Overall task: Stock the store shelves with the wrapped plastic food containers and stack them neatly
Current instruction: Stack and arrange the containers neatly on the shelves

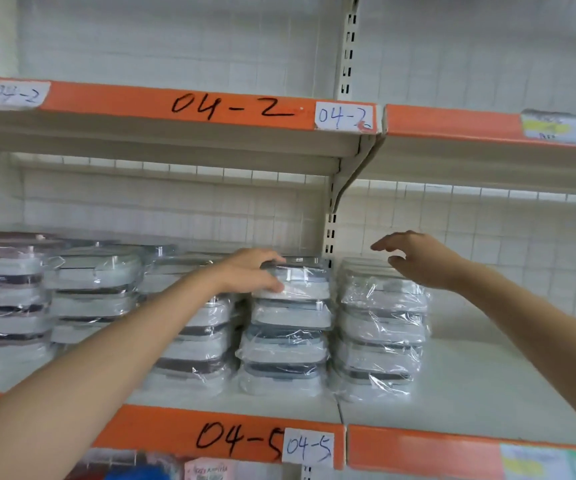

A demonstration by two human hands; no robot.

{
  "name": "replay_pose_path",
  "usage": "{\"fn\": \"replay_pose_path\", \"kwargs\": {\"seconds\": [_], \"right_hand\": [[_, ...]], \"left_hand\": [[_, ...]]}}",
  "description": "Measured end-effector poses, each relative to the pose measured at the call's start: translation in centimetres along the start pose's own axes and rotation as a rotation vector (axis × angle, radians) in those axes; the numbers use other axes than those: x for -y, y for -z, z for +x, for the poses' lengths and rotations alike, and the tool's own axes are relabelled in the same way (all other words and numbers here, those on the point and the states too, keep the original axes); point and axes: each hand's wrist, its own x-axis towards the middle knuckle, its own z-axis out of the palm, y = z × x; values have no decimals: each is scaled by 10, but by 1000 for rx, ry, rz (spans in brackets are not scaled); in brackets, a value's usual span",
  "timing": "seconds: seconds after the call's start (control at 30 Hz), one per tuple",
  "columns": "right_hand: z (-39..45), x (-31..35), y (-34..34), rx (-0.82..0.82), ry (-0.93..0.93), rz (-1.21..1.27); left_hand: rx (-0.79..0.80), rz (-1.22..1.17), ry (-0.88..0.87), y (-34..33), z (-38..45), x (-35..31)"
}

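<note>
Head view — left hand (252,270) grips top wrapped container (293,282); right hand (418,259) released; shelf edge (162,434) reads "04-5".

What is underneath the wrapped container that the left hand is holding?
Under the top container gripped by the left hand sit more wrapped containers, about three, stacked down to the shelf. What stands behind that stack is hidden.

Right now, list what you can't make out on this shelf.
Head view only:
- Leftmost stacks: blurred and cut off by the frame edge, so no count.
- Stack behind the left forearm: partly covered.
- Yellow label on the upper right shelf: print too blurred.
- Right hand: contact with the rightmost stack unclear.
</note>
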Motion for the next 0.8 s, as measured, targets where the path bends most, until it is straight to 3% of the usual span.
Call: {"fn": "replay_pose_path", "kwargs": {"seconds": [0.07,0.13,0.23,0.37,0.53,0.8], "right_hand": [[-5,-9,-4,9,10,11],[-10,-18,-7,2,20,26],[-19,-37,-9,-30,21,52],[-42,-73,-4,-69,-13,93],[-96,-135,2,-15,-133,70],[-190,-245,30,59,-442,-32]], "left_hand": [[40,90,54,-2,1,1],[-18,205,26,-4,1,-2],[-177,302,-102,-14,1,-27],[-396,248,-333,-43,10,-91],[-300,214,-498,-110,44,-167],[14,89,-453,-235,106,-252]]}}
